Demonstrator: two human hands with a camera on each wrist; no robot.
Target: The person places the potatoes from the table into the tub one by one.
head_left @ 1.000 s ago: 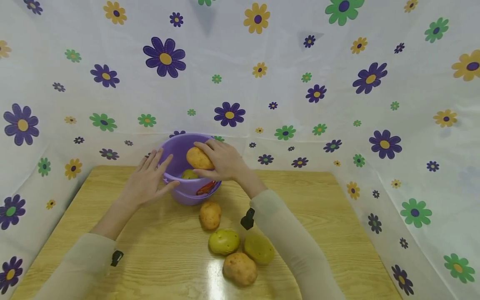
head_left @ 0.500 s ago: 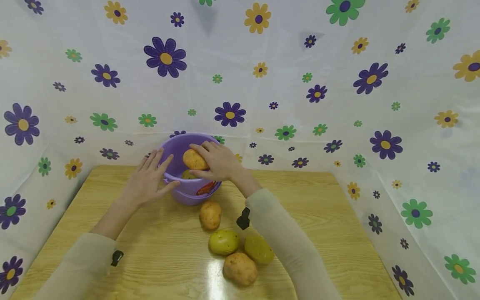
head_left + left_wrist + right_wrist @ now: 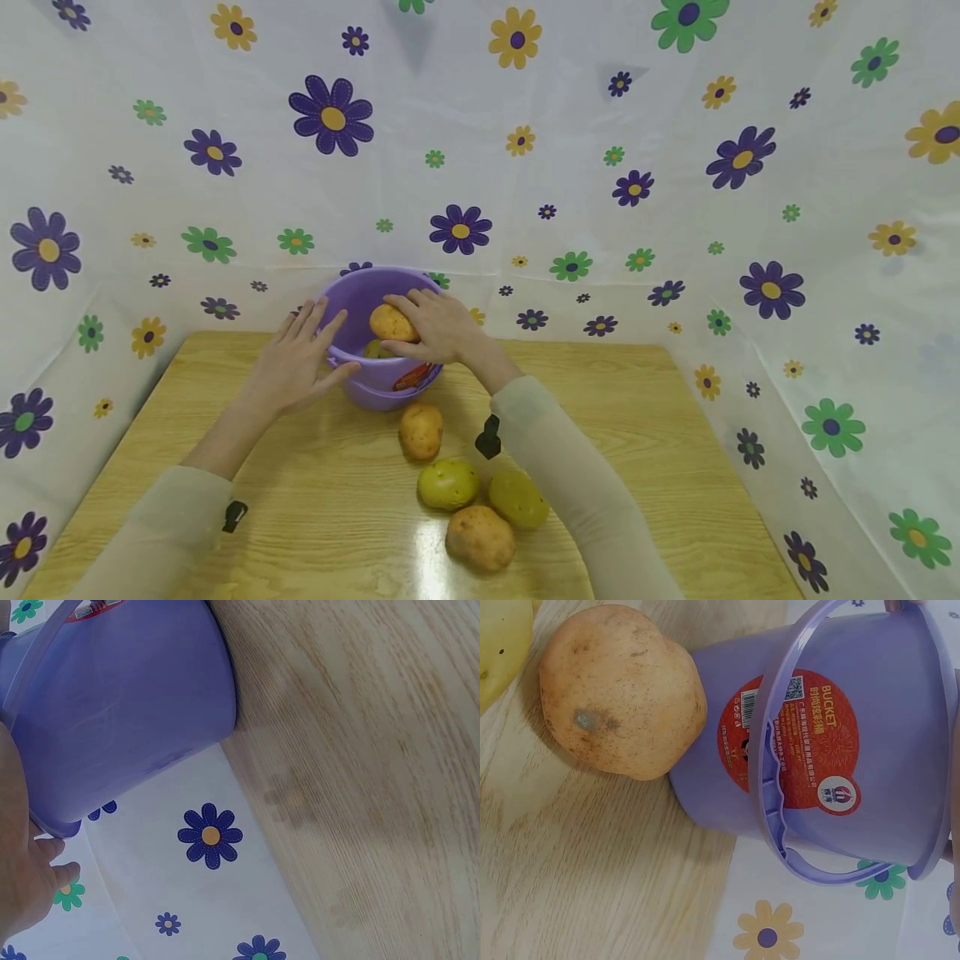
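A purple bucket (image 3: 378, 393) stands at the back of the wooden table. My left hand (image 3: 292, 362) rests on its left rim, fingers spread and nearly straight. With thumb and fingers, my right hand (image 3: 444, 331) holds a light brown potato (image 3: 392, 323) at the bucket's mouth. Below it a greenish potato (image 3: 377, 348) lies inside; the rest of the bottom is hidden. Just in front of the bucket is a brown potato (image 3: 422, 431), which looms large in the right wrist view. The left wrist view shows the bucket's side (image 3: 127, 697) and part of the left hand.
Nearer on the table (image 3: 322, 500) lie two yellow-green potatoes, one left (image 3: 448, 485) and one right (image 3: 519, 498), with a larger brown potato (image 3: 481, 538) before them. The bucket's handle (image 3: 769, 750) hangs down over its red label. A flowered white sheet (image 3: 420, 192) surrounds the back and sides.
My right hand has moved a little left and down with the potato, lower in the bucket's mouth. The left hand, the bucket and the potatoes on the table have stayed put.
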